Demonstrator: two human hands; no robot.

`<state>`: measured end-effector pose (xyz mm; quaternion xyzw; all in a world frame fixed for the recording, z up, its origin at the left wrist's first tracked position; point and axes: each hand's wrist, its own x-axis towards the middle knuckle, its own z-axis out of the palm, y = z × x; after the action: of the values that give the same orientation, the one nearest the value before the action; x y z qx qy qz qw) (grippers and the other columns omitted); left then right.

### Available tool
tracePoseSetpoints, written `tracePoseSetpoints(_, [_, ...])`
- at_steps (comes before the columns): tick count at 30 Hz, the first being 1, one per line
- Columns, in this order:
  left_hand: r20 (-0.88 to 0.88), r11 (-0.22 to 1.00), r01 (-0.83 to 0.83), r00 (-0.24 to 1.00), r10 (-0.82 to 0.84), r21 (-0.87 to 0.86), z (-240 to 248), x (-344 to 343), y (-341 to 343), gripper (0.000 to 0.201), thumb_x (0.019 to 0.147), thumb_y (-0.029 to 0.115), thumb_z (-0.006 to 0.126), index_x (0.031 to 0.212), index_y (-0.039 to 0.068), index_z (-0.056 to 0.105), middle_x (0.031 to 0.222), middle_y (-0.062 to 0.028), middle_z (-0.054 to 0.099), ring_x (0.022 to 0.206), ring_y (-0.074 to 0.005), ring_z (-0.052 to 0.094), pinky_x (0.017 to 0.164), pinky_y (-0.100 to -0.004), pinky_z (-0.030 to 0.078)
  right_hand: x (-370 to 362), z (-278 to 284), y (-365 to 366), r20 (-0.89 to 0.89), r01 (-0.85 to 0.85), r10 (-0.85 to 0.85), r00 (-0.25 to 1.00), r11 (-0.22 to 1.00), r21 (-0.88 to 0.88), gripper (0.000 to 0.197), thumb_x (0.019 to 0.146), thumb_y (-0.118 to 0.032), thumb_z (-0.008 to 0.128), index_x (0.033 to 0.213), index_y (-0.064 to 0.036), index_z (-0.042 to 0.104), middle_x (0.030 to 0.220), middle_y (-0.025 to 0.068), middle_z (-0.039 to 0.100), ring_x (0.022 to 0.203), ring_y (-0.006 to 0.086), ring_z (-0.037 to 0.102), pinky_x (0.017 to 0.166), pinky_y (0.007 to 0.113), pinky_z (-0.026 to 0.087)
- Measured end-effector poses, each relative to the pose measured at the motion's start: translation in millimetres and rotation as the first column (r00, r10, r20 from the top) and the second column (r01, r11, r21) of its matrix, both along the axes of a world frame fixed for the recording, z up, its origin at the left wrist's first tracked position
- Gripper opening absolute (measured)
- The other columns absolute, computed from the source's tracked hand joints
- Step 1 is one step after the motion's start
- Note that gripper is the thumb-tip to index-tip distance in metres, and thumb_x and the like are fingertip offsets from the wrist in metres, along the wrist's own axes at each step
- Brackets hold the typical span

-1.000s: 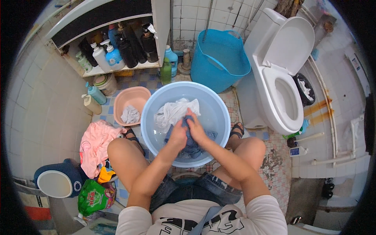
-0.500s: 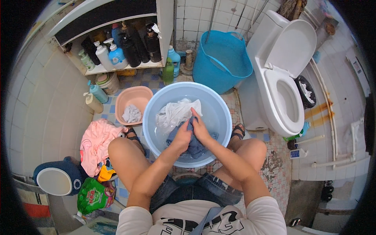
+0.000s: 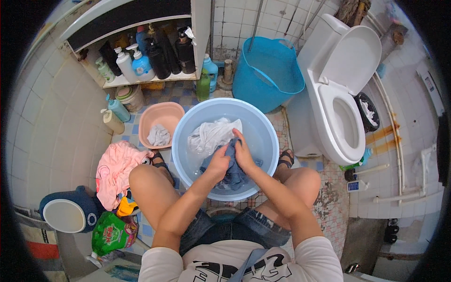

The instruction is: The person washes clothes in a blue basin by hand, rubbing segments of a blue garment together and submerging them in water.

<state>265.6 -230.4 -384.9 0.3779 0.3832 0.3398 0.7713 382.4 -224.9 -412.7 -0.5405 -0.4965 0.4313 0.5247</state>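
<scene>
Between my knees stands a round light-blue basin [image 3: 188, 181] with water in it. Over its middle, my left hand [image 3: 220, 162] and my right hand [image 3: 243, 152] are closed on a dark blue-grey wet garment [image 3: 232, 176], gripping it from both sides. Part of the garment rises between my hands and the rest hangs into the water. A white garment [image 3: 209, 136] lies bunched in the basin just beyond my hands, apart from my fingers. The exact kind of either garment cannot be made out.
Left of the basin sits a pink tub [image 3: 162, 113] holding a small pale cloth [image 3: 159, 135]. Pink clothes [image 3: 117, 164] are piled by my left foot. A tall blue bucket [image 3: 263, 75] stands behind, with a toilet [image 3: 324, 122] to its right and a bottle shelf [image 3: 136, 82] at far left.
My hands have shifted slightly on the dark garment, and more of it shows bunched up between them. The white garment stays in the same place.
</scene>
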Motion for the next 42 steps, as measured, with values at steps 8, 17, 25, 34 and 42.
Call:
tracePoseSetpoints(8, [0.162, 0.897, -0.289, 0.92, 0.356, -0.334, -3.6, -14.9, 28.7, 0.069, 0.067, -0.016, 0.03, 0.133, 0.005, 0.025, 0.127, -0.0166, 0.038, 0.111, -0.0256, 0.043, 0.091, -0.0339, 0.038, -42.6, 11.4, -33.8, 0.213, -0.241, 0.209, 0.954, 0.961, 0.136, 0.046, 0.085, -0.007, 0.041, 0.13, -0.0044, 0.031, 0.139, 0.0173, 0.021, 0.13, 0.0289, 0.015, 0.105, 0.034, 0.013])
tracePoseSetpoints(17, [0.112, 0.991, -0.125, 0.985, 0.129, -0.042, 5.8, -34.4, 33.4, 0.048, 0.065, -0.011, 0.031, 0.106, -0.002, 0.053, 0.098, -0.0149, 0.056, 0.089, -0.0209, 0.055, 0.078, -0.0281, 0.044, 31.2, 20.1, 32.9, -0.643, -0.11, -0.184, 0.744, 0.915, -0.388, 0.033, 0.092, -0.029, 0.028, 0.103, -0.0019, 0.044, 0.097, 0.0202, 0.058, 0.085, 0.0297, 0.058, 0.078, 0.041, 0.047])
tracePoseSetpoints(25, [-0.496, 0.941, 0.3, 0.848, -0.187, 0.158, 19.1, -38.7, 38.5, 0.04, 0.08, 0.039, 0.059, 0.083, -0.001, 0.061, 0.078, -0.0043, 0.059, 0.07, -0.0099, 0.053, 0.061, -0.0224, 0.042, 42.1, 40.9, 27.3, -0.671, -0.2, -0.115, 0.732, 0.906, -0.374, 0.03, 0.092, -0.024, 0.028, 0.103, -0.0027, 0.045, 0.099, 0.0212, 0.058, 0.085, 0.0298, 0.058, 0.076, 0.04, 0.048])
tracePoseSetpoints(34, [0.053, 0.924, -0.383, 0.922, 0.382, -0.008, -21.5, -28.4, 50.7, 0.029, 0.091, 0.025, 0.042, 0.092, -0.001, 0.054, 0.089, -0.0106, 0.057, 0.08, -0.0146, 0.056, 0.064, -0.0274, 0.047, -20.1, 40.8, -9.5, 0.207, -0.197, 0.192, 0.959, 0.98, 0.004, 0.037, 0.085, -0.01, 0.041, 0.121, -0.0049, 0.041, 0.123, 0.0179, 0.042, 0.119, 0.0272, 0.035, 0.101, 0.034, 0.023])
tracePoseSetpoints(42, [-0.006, 0.981, -0.129, 0.991, 0.131, 0.146, -29.2, 9.2, 2.2, 0.033, 0.088, 0.004, 0.037, 0.12, -0.001, 0.043, 0.122, -0.0122, 0.044, 0.11, -0.0171, 0.042, 0.095, -0.0278, 0.03, 3.7, -1.8, 10.8, 0.123, -0.05, 0.05, 0.991, 0.999, -0.009, 0.047, 0.092, -0.028, 0.035, 0.128, -0.0002, 0.03, 0.131, 0.0192, 0.034, 0.121, 0.03, 0.034, 0.1, 0.033, 0.025])
